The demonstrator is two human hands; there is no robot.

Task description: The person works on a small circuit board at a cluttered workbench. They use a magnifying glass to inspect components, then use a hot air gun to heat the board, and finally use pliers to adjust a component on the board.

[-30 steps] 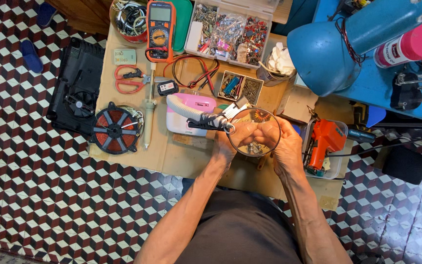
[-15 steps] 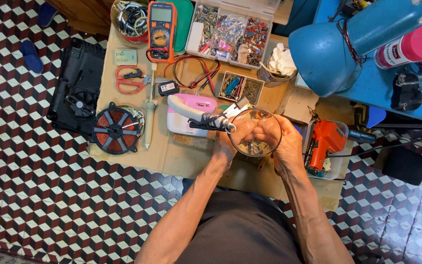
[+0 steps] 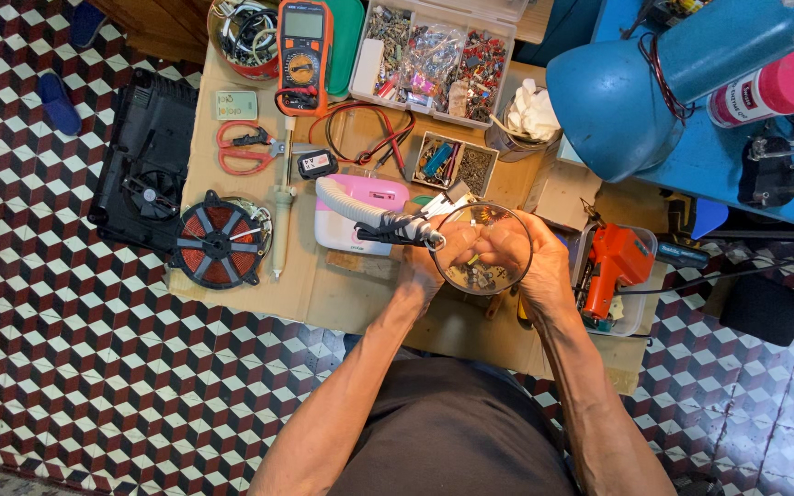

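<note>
Two hands meet under a round magnifier lens [image 3: 482, 248] on a grey flexible arm [image 3: 360, 209]: left hand [image 3: 438, 262] and right hand [image 3: 521, 257], fingers of both pinched close together on a small part too tiny to tell; whether each pair truly grips it cannot be told through the glass. Position: above the front middle of the bench [image 3: 360, 294], a cardboard-covered surface.

Just behind the lens: pink-and-white base unit [image 3: 360, 213], touching the flexible arm. Behind that: small open tray of bits [image 3: 457, 165], coiled red and black test leads [image 3: 365, 138], small black key-fob-like device [image 3: 316, 163].

Left of the hands: soldering iron [image 3: 278, 225], lying lengthwise; red-handled scissors [image 3: 245, 147]; round black-and-orange coil [image 3: 220, 241] at the bench edge; black fan housing [image 3: 144, 165] on the tiled floor [image 3: 94, 367].

Far edge: orange multimeter [image 3: 302, 46]; clear compartment box of components [image 3: 434, 55]; red tin of wires [image 3: 245, 37].

Right of the hands: orange hand tool [image 3: 613, 266] in a clear tub [image 3: 640, 317]; blue lamp shade [image 3: 613, 106]; pink-capped spray can [image 3: 769, 87], lying on a blue surface
</note>
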